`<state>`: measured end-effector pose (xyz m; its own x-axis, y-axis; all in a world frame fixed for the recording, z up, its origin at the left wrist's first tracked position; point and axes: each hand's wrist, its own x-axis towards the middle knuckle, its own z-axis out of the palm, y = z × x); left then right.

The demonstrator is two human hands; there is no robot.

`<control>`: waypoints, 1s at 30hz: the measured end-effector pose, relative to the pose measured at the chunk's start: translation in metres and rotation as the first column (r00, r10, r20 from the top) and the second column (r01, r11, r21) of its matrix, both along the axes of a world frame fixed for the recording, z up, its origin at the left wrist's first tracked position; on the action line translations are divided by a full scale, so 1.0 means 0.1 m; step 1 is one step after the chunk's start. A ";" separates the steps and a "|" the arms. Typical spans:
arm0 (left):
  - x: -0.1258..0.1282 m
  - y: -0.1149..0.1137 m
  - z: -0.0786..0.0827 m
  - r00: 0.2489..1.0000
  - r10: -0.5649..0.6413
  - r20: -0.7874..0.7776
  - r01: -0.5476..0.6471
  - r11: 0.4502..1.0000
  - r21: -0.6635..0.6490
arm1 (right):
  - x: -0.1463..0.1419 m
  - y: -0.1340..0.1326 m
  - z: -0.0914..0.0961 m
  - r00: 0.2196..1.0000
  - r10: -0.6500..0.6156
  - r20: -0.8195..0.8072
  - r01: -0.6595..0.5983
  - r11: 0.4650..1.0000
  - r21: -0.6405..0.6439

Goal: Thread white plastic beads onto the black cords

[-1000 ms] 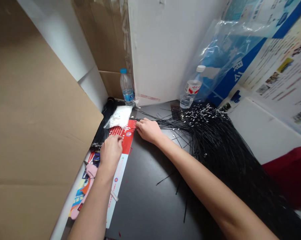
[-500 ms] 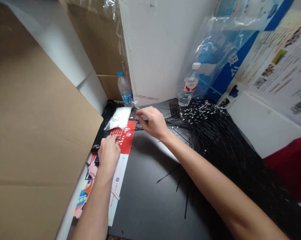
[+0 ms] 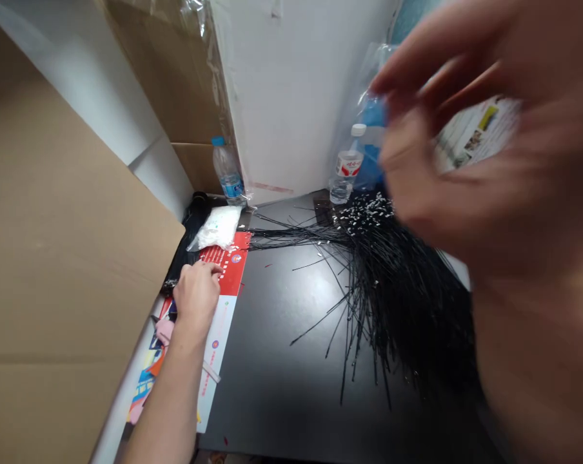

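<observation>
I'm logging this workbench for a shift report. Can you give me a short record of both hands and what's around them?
left hand: left hand, fingertips on a red printed card
right hand: right hand, raised near the camera, blurred; cannot tell if it holds anything
things: fanned bundle of thin black ties, white bits at their ends, on a black tabletop; second black bundle beside a bag of white pieces
rest: water bottle; second water bottle; cardboard sheet
</observation>
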<state>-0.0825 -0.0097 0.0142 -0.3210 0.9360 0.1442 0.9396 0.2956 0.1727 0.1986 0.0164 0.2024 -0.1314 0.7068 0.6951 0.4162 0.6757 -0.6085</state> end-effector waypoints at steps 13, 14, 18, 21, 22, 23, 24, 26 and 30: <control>0.60 0.02 -0.05 0.352 -0.269 0.896 0.131 0.963 0.237 | -0.41 -0.06 -2.00 0.969 0.226 0.100 -0.162 0.885 -0.437; 0.62 0.02 -0.06 0.299 -0.253 0.920 0.137 0.966 0.221 | -0.42 -0.06 -2.04 0.976 0.215 0.042 -0.169 0.861 -0.479; 0.65 0.04 -0.09 0.197 -0.204 0.959 0.144 0.973 0.178 | -0.42 -0.04 -2.08 0.984 0.168 -0.058 -0.173 0.833 -0.526; 0.65 0.05 -0.11 0.163 -0.172 0.972 0.145 0.978 0.148 | -0.41 -0.01 -2.09 0.981 0.190 -0.045 -0.186 0.837 -0.514; 0.66 0.05 -0.11 0.157 -0.166 0.974 0.149 0.979 0.142 | -0.41 -0.01 -2.09 0.979 0.201 -0.035 -0.191 0.837 -0.513; 0.66 0.05 -0.12 0.155 -0.163 0.974 0.153 0.978 0.139 | -0.42 0.00 -2.10 0.977 0.210 -0.024 -0.193 0.836 -0.513; 0.66 0.05 -0.12 0.155 -0.163 0.974 0.159 0.978 0.138 | -0.42 0.00 -2.10 0.976 0.217 -0.015 -0.194 0.835 -0.515; 0.68 0.05 -0.12 0.163 -0.166 0.973 0.173 0.975 0.137 | -0.42 0.00 -2.11 0.975 0.224 -0.006 -0.195 0.832 -0.519; 0.70 0.04 -0.11 0.169 -0.166 0.972 0.199 0.971 0.132 | -0.42 0.00 -2.11 0.973 0.232 -0.011 -0.203 0.825 -0.528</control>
<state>-0.0123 -0.0053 0.0029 -0.0071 0.9871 -0.1600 0.0506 0.1602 0.9858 0.1569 0.0162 -0.0086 -0.3495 0.9110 0.2190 0.3366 0.3402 -0.8781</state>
